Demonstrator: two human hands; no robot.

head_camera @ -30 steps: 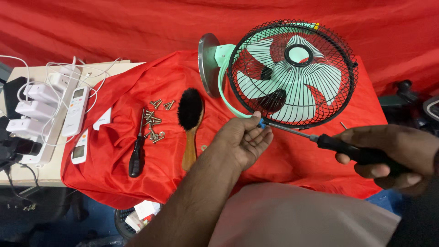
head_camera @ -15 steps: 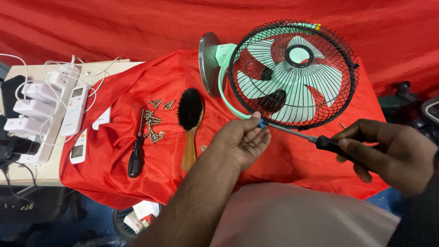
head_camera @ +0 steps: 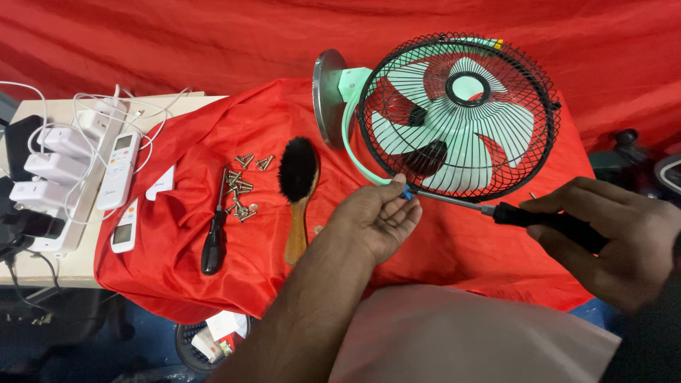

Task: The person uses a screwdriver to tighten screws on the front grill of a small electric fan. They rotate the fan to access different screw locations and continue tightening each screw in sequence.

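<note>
A small fan (head_camera: 457, 117) with a black wire cage and pale green blades lies tilted on a red cloth (head_camera: 440, 241). My right hand (head_camera: 617, 234) grips the black handle of a screwdriver (head_camera: 511, 213), whose shaft points left to the lower rim of the cage. My left hand (head_camera: 376, 220) rests on the cloth with its fingertips pinched at the screwdriver's tip, against the green frame by the cage rim. What the fingertips pinch is too small to make out.
Left of my left hand lie a wooden brush (head_camera: 298, 191) with black bristles, several loose screws (head_camera: 241, 195) and a second black-handled screwdriver (head_camera: 215, 237). At the far left a table edge carries white remote controls (head_camera: 119, 170), a power strip (head_camera: 78, 191) with chargers and white cables.
My right hand has shifted its grip slightly on the screwdriver handle, fingers closing over it. The left hand and the fan stay in place.
</note>
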